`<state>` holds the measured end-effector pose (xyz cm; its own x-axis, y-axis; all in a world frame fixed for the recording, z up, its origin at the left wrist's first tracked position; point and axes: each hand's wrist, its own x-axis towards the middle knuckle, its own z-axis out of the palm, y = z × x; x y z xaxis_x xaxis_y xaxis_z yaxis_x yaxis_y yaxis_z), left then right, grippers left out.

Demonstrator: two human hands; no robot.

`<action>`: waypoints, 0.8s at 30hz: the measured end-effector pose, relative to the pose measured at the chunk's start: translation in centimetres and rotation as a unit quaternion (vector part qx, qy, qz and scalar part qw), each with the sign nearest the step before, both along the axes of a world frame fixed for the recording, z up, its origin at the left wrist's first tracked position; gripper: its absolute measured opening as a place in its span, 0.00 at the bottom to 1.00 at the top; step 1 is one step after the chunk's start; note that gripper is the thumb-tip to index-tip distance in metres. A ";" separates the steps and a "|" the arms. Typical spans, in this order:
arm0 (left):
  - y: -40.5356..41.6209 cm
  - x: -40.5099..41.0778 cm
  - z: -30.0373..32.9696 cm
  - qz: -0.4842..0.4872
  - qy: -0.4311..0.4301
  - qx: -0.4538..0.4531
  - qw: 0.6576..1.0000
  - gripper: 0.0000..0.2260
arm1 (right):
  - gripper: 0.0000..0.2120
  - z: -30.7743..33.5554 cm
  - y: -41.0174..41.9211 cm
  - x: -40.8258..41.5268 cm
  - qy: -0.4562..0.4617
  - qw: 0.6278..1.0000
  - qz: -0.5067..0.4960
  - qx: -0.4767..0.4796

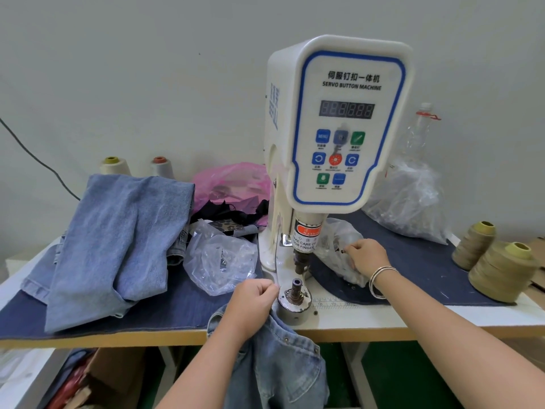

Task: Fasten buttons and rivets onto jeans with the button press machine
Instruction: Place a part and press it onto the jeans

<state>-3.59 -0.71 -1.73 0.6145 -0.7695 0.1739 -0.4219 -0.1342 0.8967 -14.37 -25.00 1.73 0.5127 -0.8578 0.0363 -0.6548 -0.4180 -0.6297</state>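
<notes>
Here, four thread cones (501,271), two clear bags (219,261).

At center frame we see the white press (339,125), its panel reading "SERVO BUTTON MACHINE", standing upright on the table with a dark display. Its lower die (295,291) sits bare just below the punch (300,261). Our jeans (277,358), blue and riveted, hang off the table edge at bottom center.
</notes>
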 end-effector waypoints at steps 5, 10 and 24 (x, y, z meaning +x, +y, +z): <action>0.0 -0.1 0.1 0.002 0.004 -0.002 1.000 0.21 | 0.12 0.5 0.1 -0.6 0.180 0.961 0.010 -0.211; 0.1 -0.1 0.1 0.004 0.003 0.000 1.000 0.22 | 0.09 1.2 0.3 -1.2 0.244 0.916 0.025 -0.317; 0.0 0.0 -0.2 0.006 -0.003 -0.005 1.000 0.22 | 0.08 2.4 13.6 -1.4 -0.304 0.790 0.022 0.532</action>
